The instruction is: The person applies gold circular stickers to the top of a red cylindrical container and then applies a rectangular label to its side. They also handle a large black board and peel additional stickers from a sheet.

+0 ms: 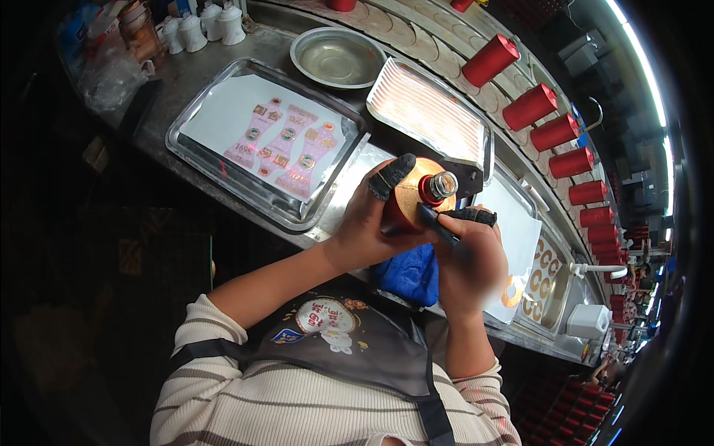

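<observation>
In front of my chest, my left hand (355,227) is wrapped round a dark red bottle (398,221). The bottle leans so that its bare glass mouth (444,184) faces up and to the right. A gold label (408,198) covers its shoulder. My right hand (467,273) grips a slim dark tool (440,225), its tip against the gold shoulder beside the neck. The tool's exact kind cannot be made out. Black finger covers (393,175) sit on digits of both hands. Most of the bottle's lower body is hidden behind my hands.
A steel tray (178,152) with pink label strips (288,145) lies left. Beyond are a metal bowl (338,58) and a striped tray (431,111). Red bottles (529,106) line a conveyor. At right are ring-shaped labels (541,262), a tap (601,269) and a white jug (589,321).
</observation>
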`<state>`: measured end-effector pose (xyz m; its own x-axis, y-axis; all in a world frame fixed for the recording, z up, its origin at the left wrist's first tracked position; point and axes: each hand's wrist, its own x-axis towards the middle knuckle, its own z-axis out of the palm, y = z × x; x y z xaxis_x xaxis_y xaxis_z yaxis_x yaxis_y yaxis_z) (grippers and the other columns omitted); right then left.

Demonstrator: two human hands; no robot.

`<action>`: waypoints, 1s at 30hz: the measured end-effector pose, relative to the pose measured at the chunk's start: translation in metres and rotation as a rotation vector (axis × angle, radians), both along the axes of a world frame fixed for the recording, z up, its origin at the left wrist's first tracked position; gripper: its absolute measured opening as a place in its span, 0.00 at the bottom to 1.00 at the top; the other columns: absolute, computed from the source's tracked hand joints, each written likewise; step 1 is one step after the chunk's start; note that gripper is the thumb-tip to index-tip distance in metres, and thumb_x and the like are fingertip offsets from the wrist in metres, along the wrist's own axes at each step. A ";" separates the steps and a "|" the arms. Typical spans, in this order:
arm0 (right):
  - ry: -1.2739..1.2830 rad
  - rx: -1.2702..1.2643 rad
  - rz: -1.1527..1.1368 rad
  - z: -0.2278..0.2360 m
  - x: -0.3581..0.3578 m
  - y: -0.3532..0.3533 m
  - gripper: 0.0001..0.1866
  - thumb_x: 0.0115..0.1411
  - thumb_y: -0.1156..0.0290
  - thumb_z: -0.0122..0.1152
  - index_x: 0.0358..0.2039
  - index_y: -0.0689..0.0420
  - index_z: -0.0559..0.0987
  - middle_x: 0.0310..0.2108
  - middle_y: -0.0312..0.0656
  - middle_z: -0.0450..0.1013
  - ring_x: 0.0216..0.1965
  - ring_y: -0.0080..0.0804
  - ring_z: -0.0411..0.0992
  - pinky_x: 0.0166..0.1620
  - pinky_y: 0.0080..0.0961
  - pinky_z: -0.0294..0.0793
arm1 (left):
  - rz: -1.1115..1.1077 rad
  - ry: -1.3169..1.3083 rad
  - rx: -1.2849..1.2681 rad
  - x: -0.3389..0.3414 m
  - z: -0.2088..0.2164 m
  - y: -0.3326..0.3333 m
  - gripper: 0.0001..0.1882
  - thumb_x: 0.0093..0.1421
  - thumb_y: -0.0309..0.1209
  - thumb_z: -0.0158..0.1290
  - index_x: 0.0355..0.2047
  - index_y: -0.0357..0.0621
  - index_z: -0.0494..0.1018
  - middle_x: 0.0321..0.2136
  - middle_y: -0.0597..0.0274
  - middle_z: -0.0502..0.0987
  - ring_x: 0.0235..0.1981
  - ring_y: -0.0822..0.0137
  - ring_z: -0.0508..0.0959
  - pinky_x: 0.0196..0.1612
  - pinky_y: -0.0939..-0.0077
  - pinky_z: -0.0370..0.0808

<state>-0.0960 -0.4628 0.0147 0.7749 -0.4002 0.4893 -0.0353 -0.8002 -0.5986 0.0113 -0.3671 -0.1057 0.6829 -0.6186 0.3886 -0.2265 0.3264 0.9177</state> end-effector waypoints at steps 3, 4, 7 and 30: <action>-0.037 0.008 -0.012 -0.003 0.001 0.000 0.15 0.42 0.82 0.75 0.33 0.60 0.83 0.31 0.40 0.79 0.35 0.34 0.75 0.43 0.28 0.72 | 0.111 -0.265 -0.059 0.004 -0.009 0.000 0.54 0.45 0.41 0.73 0.67 0.43 0.53 0.62 0.41 0.60 0.61 0.41 0.66 0.61 0.55 0.66; -0.034 0.007 -0.009 -0.003 0.002 0.001 0.15 0.42 0.82 0.75 0.32 0.60 0.83 0.31 0.40 0.79 0.35 0.34 0.75 0.43 0.29 0.72 | 0.136 -0.346 -0.064 0.006 -0.011 0.002 0.54 0.45 0.41 0.73 0.67 0.43 0.53 0.62 0.41 0.60 0.61 0.41 0.65 0.61 0.55 0.65; -0.046 -0.003 -0.028 -0.004 0.001 0.001 0.14 0.42 0.82 0.76 0.32 0.60 0.83 0.31 0.40 0.79 0.34 0.34 0.75 0.43 0.29 0.72 | 0.090 -0.393 -0.032 0.022 0.007 0.014 0.56 0.44 0.41 0.73 0.68 0.44 0.52 0.64 0.41 0.58 0.62 0.40 0.64 0.63 0.55 0.64; -0.115 0.129 0.109 -0.014 0.000 -0.010 0.18 0.42 0.87 0.68 0.36 0.59 0.83 0.32 0.44 0.77 0.33 0.39 0.74 0.38 0.28 0.71 | 0.133 -0.226 0.146 0.020 0.026 0.007 0.53 0.39 0.40 0.75 0.61 0.43 0.55 0.53 0.47 0.66 0.55 0.44 0.69 0.56 0.54 0.68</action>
